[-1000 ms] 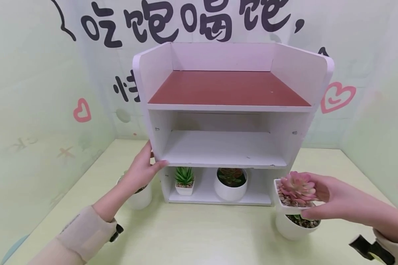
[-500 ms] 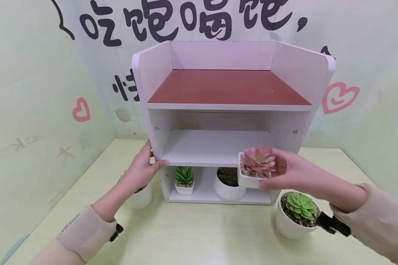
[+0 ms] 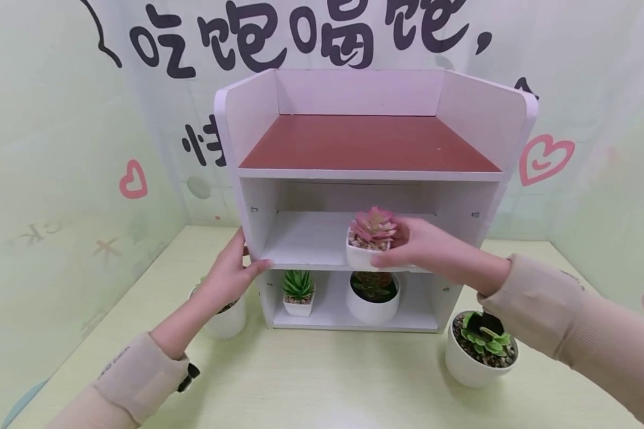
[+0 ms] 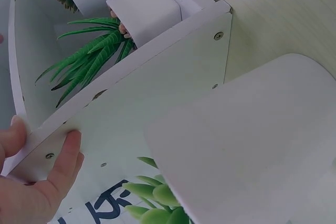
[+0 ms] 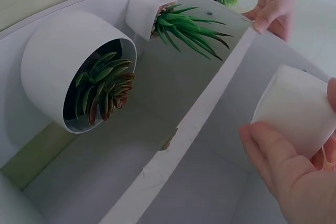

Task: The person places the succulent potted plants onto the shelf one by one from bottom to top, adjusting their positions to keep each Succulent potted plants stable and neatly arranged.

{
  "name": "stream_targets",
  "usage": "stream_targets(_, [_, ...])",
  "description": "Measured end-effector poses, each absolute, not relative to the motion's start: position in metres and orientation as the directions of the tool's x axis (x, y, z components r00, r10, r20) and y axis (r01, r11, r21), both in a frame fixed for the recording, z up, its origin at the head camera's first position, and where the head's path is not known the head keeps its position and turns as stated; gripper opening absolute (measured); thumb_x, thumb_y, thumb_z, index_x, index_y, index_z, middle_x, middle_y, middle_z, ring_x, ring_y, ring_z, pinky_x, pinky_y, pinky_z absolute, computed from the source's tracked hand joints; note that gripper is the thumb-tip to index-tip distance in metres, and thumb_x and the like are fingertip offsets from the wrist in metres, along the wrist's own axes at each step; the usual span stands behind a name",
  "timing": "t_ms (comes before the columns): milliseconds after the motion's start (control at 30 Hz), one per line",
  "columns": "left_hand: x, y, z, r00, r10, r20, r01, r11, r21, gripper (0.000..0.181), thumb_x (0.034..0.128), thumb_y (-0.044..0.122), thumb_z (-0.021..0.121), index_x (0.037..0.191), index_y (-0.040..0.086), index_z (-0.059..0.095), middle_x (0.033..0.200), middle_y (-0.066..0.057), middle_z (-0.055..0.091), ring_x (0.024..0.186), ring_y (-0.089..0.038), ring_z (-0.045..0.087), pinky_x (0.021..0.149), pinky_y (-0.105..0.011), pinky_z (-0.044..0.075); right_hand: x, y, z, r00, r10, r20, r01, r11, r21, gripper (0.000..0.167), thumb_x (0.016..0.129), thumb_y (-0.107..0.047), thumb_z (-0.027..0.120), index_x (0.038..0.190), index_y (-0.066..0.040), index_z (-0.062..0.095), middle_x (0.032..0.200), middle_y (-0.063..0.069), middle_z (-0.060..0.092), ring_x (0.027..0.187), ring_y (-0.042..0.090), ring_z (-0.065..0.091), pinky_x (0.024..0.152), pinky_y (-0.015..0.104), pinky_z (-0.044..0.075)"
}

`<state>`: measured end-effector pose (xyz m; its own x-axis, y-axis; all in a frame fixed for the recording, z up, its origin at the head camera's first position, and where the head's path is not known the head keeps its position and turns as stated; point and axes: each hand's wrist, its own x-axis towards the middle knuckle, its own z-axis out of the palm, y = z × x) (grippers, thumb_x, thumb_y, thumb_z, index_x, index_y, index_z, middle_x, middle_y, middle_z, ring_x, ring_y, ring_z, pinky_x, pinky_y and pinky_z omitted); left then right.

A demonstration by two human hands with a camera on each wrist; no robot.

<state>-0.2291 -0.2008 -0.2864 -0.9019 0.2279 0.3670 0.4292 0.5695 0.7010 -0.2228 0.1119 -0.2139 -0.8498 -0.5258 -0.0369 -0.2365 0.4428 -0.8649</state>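
- Beige sleeves [image 3: 547, 307] cover both forearms, reaching over the pale table [image 3: 300, 378]; a black device [image 3: 485, 323] is on the right wrist.
- Before the lower right front corner of the shelf unit [image 3: 300, 174], a round white pot [image 3: 469, 369] with a green succulent [image 3: 496, 347] stands upright on the table, partly hidden by the right wrist's device.
- Just outside the unit's left side, another white pot [image 3: 228, 322] stands on the table, partly hidden by the left forearm.
- The left hand [image 3: 233, 275] grips the unit's left front edge: the thumb lies at the left end of the middle board [image 3: 308, 238], the fingers against the outer side panel.
- The right hand [image 3: 421, 241] holds the pink succulent [image 3: 374, 225] by its white planter [image 3: 359, 256], fingers and thumb bent round the sides. The planter is at the middle board's front edge, right of centre; whether its base touches the board I cannot tell.
- In the lower compartment, a spiky plant [image 3: 298, 283] stands near the left front corner, and a wide bowl-like pot [image 3: 372, 311] with a dark reddish-green succulent [image 3: 372, 289] stands right of centre by the front edge.
- Behind the unit's red top panel [image 3: 365, 140], the back wall [image 3: 322, 56] carries large black characters and a pink heart [image 3: 546, 159].
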Motion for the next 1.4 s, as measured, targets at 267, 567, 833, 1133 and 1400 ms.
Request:
stream_targets(267, [-0.230, -0.202, -0.289, -0.904, 0.223, 0.365, 0.425, 0.571, 0.703, 0.070, 0.0850, -0.002, 0.060, 0.142, 0.003, 0.020, 0.139, -0.021, 0.035, 0.117, -0.041, 0.045, 0.089, -0.051, 0.048, -0.244, 0.090, -0.214, -0.906, -0.419, -0.058, -0.207, 0.559, -0.803, 0.061, 0.079, -0.023, 0.070, 0.131, -0.009, 0.044, 0.126, 0.007, 0.054, 0.111, 0.022, 0.051, 0.099, 0.041, 0.040])
stream_targets(567, [-0.231, -0.202, -0.291, -0.901, 0.227, 0.370, 0.431, 0.567, 0.702, 0.071, 0.0850, -0.001, 0.060, 0.143, 0.004, 0.019, 0.140, -0.020, 0.034, 0.117, -0.041, 0.045, 0.088, -0.050, 0.048, -0.258, 0.072, -0.209, -0.898, -0.435, -0.062, -0.215, 0.559, -0.801, 0.063, 0.079, -0.030, 0.070, 0.134, -0.017, 0.042, 0.131, 0.000, 0.051, 0.120, 0.018, 0.045, 0.106, 0.042, 0.033])
stream_targets(833, [-0.231, -0.203, -0.292, -0.894, 0.232, 0.383, 0.445, 0.559, 0.700, 0.071, 0.0847, -0.002, 0.060, 0.143, 0.004, 0.020, 0.139, -0.020, 0.035, 0.118, -0.040, 0.045, 0.089, -0.051, 0.047, -0.275, 0.053, -0.210, -0.882, -0.470, -0.039, -0.203, 0.453, -0.868, 0.057, 0.080, -0.020, 0.070, 0.132, -0.018, 0.047, 0.131, -0.003, 0.052, 0.117, 0.015, 0.048, 0.102, 0.036, 0.037])
stream_targets(1133, [-0.229, -0.202, -0.290, -0.906, 0.225, 0.358, 0.421, 0.562, 0.712, 0.068, 0.0861, -0.001, 0.058, 0.142, 0.002, 0.020, 0.139, -0.021, 0.035, 0.116, -0.042, 0.046, 0.087, -0.049, 0.049, -0.290, 0.033, -0.211, -0.888, -0.455, -0.067, -0.185, 0.488, -0.853, 0.054, 0.080, -0.018, 0.070, 0.130, -0.014, 0.049, 0.128, 0.001, 0.053, 0.112, 0.018, 0.051, 0.098, 0.035, 0.041])
stream_targets(1400, [-0.228, -0.202, -0.289, -0.908, 0.221, 0.357, 0.418, 0.561, 0.715, 0.069, 0.0857, -0.001, 0.059, 0.142, 0.002, 0.020, 0.139, -0.021, 0.034, 0.117, -0.041, 0.046, 0.088, -0.049, 0.048, -0.301, 0.024, -0.212, -0.857, -0.511, -0.067, -0.212, 0.469, -0.857, 0.054, 0.079, -0.014, 0.070, 0.129, -0.012, 0.048, 0.126, 0.001, 0.054, 0.107, 0.018, 0.052, 0.095, 0.036, 0.043])
